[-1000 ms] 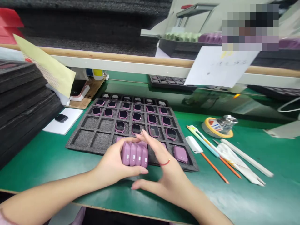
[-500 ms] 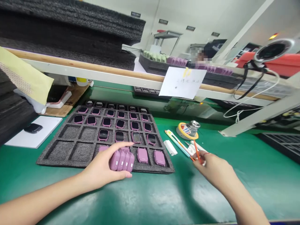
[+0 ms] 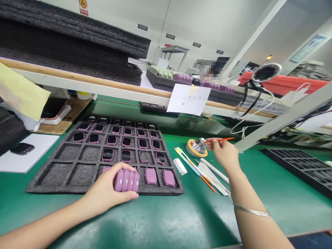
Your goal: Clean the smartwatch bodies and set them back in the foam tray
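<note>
My left hand [image 3: 102, 192] is closed around a row of several purple smartwatch cases [image 3: 126, 180], their sides facing me, at the front edge of a dark foam tray [image 3: 86, 174]. Purple watches with black screens [image 3: 126, 141] lie in many of the tray's pockets; two at the front right [image 3: 150, 176] lie back side up. In my right hand [image 3: 226, 154] a thin orange stick [image 3: 226, 139] is pinched, one end pointing right. The fingers are beside a small metal-topped bottle [image 3: 202, 141] standing in a yellow tape roll [image 3: 191, 151]; whether the stick touches it I cannot tell.
Sticks [image 3: 192, 165], a small white block [image 3: 180, 166] and a white wipe [image 3: 213, 178] lie right of the tray. A black watch [image 3: 22, 148] rests on white paper at left. A shelf rail [image 3: 103, 84] crosses behind; another black tray [image 3: 301, 166] is at right.
My right hand has lifted the orange stick from beside the other sticks and moved up and away to the bottle, the stick now lying level. My left hand still holds the watch cases. The view has shifted right.
</note>
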`<state>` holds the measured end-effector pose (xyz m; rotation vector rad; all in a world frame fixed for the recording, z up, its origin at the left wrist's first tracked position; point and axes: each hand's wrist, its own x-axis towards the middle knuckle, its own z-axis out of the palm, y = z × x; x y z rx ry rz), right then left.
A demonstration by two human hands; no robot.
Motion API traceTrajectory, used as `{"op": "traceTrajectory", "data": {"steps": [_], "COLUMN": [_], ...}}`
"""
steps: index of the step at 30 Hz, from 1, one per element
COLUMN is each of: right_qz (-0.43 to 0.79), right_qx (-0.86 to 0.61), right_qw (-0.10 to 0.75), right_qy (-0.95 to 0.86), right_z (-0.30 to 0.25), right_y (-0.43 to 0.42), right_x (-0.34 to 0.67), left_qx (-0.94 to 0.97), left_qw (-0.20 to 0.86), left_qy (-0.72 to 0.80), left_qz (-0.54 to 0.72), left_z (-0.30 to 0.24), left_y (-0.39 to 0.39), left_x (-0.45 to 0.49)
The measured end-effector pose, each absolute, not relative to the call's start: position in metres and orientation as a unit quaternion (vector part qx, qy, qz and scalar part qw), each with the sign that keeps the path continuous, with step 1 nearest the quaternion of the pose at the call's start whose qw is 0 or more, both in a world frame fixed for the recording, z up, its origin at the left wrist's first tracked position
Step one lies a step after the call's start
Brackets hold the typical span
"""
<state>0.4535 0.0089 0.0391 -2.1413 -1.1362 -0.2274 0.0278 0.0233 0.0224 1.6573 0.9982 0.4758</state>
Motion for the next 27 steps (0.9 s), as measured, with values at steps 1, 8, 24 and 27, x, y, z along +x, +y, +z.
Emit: {"op": "traceTrajectory", "data": {"steps": [1,8,24,27], "right_qz": [-0.075,0.145,0.133,0.142], "right_qx": [-0.827,-0.682,-0.384,-0.386], "right_qw": [0.348,0.423,0.451,0.45], "right_qy": [-0.435,-0.578,-0.795,-0.793], "right_z": [0.043,0.053,0.021,0.019], "right_y": [0.01,0.001,-0.034,-0.035], "right_x": [0.445,0.295,0.192,0.193], "left_qx": [0.697,0.669,0.655,0.645], "left_qw": [0.542,0.584,0.606,0.621], "left_qy": [0.422,0.4,0.37,0.363], "left_qz": [0.206,0.227,0.258,0.259], "left_z": [0.023,0.021,0.008,0.006], "left_y": [0.023,0.02,0.018,0.018], "left_x": [0.029,0.028,0.029,0.029]}}
